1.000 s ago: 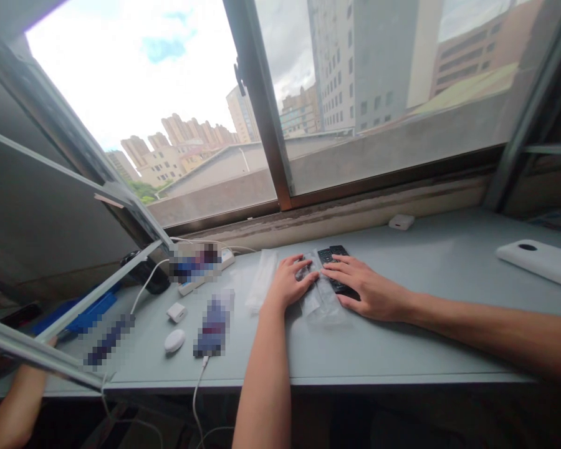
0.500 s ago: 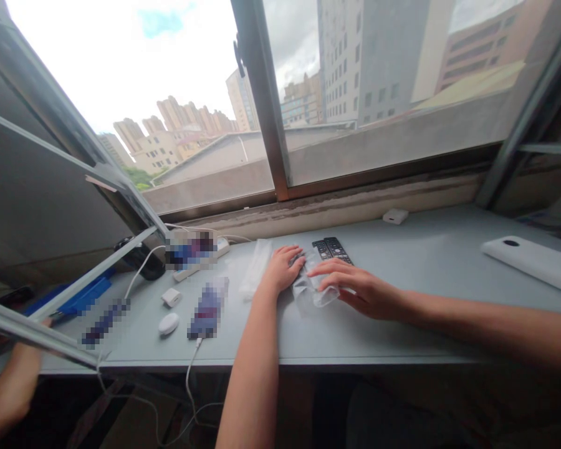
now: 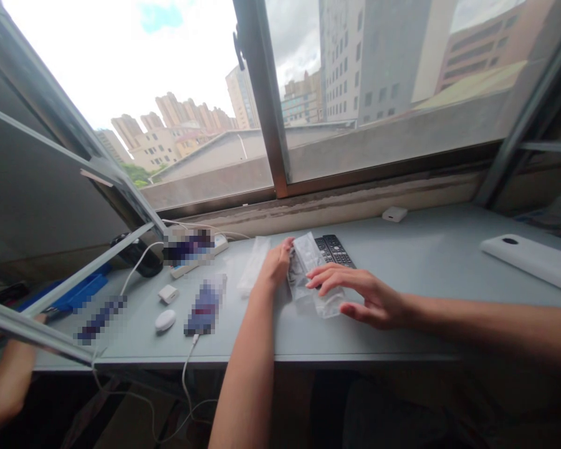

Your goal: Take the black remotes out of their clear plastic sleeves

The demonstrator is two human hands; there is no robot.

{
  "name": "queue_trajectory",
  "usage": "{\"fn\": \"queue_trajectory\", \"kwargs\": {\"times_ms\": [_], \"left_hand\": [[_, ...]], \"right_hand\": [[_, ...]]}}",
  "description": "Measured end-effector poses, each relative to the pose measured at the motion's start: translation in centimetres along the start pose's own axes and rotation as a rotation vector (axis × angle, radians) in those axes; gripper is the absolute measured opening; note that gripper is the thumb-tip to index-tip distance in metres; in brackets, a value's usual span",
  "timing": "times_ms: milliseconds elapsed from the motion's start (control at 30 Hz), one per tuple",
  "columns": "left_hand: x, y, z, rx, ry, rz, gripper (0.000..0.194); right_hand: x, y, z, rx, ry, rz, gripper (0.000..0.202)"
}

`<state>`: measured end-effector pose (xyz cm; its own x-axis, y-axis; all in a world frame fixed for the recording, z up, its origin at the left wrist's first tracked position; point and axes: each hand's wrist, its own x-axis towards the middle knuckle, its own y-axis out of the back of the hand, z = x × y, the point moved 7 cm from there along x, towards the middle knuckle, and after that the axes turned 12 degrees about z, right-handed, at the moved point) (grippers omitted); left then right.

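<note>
A clear plastic bag point(image 3: 308, 252) lies at the middle of the desk. Along the bag's left side, my left hand point(image 3: 277, 263) is closed on its edge, thumb side up. A greyish shape shows through the plastic near those fingers, too blurred to name. My right hand point(image 3: 362, 293) hovers over the bag's right part, fingers spread and fingertips at or just above the film; contact is hard to judge. Behind the bag lie two black remote controls point(image 3: 334, 248), side by side and partly covered by the bag and my right fingers.
Left of my arm are more clear plastic bags point(image 3: 255, 268), a charging phone point(image 3: 206, 305), a white oval case point(image 3: 165, 320), a white adapter point(image 3: 168, 294) and a power strip point(image 3: 199, 257). A white device point(image 3: 533, 262) lies right. Another person's arm point(image 3: 9, 380) is beyond the metal frame.
My left hand has turned from lying flat to gripping the bag's side. The bag now stands up more and spreads wider. My right thumb has moved away from the fingers.
</note>
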<state>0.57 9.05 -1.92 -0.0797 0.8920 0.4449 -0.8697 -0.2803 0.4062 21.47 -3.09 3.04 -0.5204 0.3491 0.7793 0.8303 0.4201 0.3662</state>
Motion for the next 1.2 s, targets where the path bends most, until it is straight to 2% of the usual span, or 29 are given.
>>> {"fn": "queue_trajectory", "kwargs": {"times_ms": [100, 200, 367, 467, 567, 633, 767, 867, 1033, 1200], "left_hand": [[0.1, 0.4, 0.5, -0.206, 0.095, 0.015, 0.058], [0.1, 0.8, 1.4, -0.367, 0.124, 0.001, 0.054], [-0.2, 1.1, 1.9, -0.656, 0.313, 0.002, 0.068], [-0.2, 1.5, 1.9, -0.757, 0.372, 0.040, 0.058], [-0.1, 1.8, 2.1, -0.801, 0.391, 0.028, 0.048], [-0.2, 1.8, 2.2, -0.829, 0.414, 0.002, 0.046], [-0.5, 1.3, 2.5, -0.858, 0.439, -0.069, 0.046], [-0.8, 0.7, 2.5, -0.834, 0.464, -0.145, 0.052], [-1.4, -0.1, 2.5, -0.816, 0.499, -0.245, 0.058], [-1.6, -0.1, 2.8, -0.755, 0.433, -0.265, 0.062]], "right_hand": [[0.1, -0.1, -0.4, 0.041, 0.003, -0.026, 0.038], [-0.1, -0.2, -0.5, 0.040, -0.003, -0.044, 0.033], [-0.3, 0.1, -0.8, 0.051, 0.008, -0.015, 0.030], [-0.4, 0.8, 0.7, 0.085, -0.180, 0.111, 0.046], [-0.8, 1.0, 3.0, 0.275, -0.437, 0.250, 0.069], [-1.1, 0.3, 4.3, 0.455, -0.610, 0.269, 0.077], [-1.7, -2.0, 4.7, 0.818, -0.893, 0.157, 0.072], [-2.2, -3.2, 4.2, 0.956, -1.029, 0.067, 0.068], [-2.8, -3.8, 4.2, 1.073, -1.163, 0.020, 0.070], [-3.6, -3.9, 4.7, 1.080, -1.249, -0.016, 0.063]]}}
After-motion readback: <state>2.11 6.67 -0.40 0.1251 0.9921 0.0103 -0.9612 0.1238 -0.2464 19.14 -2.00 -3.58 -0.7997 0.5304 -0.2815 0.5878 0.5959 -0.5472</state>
